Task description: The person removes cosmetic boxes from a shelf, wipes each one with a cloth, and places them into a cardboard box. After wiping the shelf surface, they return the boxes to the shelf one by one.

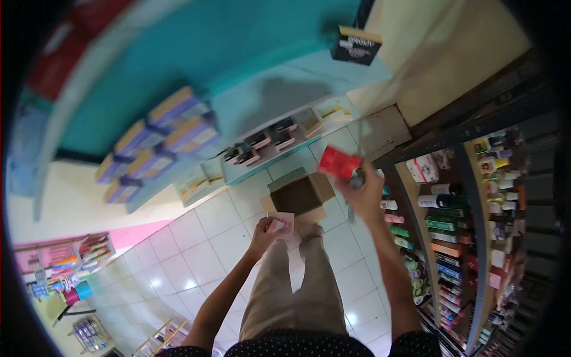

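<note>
The red packet (339,162) is in the right hand (361,189), up and to the right of the open cardboard box (323,185) in the head view. The right arm stretches forward from its dark dotted sleeve, the forearm leaning inward, and the fingers and thumb are closed on the packet's lower right end. Something grey beside these fingers is too blurred to name.

The left arm slants inward to the left hand (262,237), which is held lower, over the near side of the box. Its fingers are bunched together, pinching a pale pink packet (287,226) that juts out to the right.

The box lies with its flaps spread on the white tiled floor (205,256), just ahead of the person's feet. Shelves (473,202) of bottles and small cartons stand to the right.
</note>
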The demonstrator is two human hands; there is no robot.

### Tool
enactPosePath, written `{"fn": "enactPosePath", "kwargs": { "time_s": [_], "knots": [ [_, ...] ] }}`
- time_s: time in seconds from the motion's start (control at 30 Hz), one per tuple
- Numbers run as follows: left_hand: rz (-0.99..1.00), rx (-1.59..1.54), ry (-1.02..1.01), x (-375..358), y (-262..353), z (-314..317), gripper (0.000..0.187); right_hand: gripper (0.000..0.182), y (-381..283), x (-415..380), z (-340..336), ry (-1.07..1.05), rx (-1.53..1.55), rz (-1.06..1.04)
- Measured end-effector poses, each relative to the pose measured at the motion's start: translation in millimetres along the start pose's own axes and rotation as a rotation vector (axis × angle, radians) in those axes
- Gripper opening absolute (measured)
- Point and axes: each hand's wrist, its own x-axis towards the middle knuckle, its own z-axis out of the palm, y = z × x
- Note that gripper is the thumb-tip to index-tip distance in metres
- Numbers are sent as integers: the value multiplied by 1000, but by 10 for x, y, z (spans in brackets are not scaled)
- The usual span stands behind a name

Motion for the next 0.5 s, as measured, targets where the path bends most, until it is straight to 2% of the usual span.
{"fn": "enactPosePath", "kwargs": {
  "time_s": [0.03,0.1,0.13,0.2,0.23,0.3,0.37,0.43,0.47,0.5],
  "knots": [
    [-10,15,-1,423,-487,75,38,37,277,-234,131,-23,-35,69],
    [324,601,46,1266,-1469,70,43,35,1119,-719,629,-110,-8,348],
    [320,614,44,1518,-1658,104,43,35,1524,-932,929,-106,3,356],
    [44,347,-13,2012,-2043,227,52,33,2240,-1319,1497,-202,-262,407],
    [31,349,-15,2233,-2166,272,52,33,2515,-1420,1728,-209,-259,418],
    [30,648,39,2621,-2426,252,61,40,3025,-1598,2233,-546,-464,447],
    [-11,692,75,3002,-2930,237,63,37,3639,-1798,2830,-625,-518,520],
    [13,859,85,3236,-3139,325,51,33,4076,-1960,3212,-696,-595,588],
    [17,861,77,3376,-3258,345,51,29,4202,-2015,3407,-773,-666,575],
    [46,549,8,3522,-3484,317,46,24,4306,-2054,3561,-854,-737,559]
  ]
}}
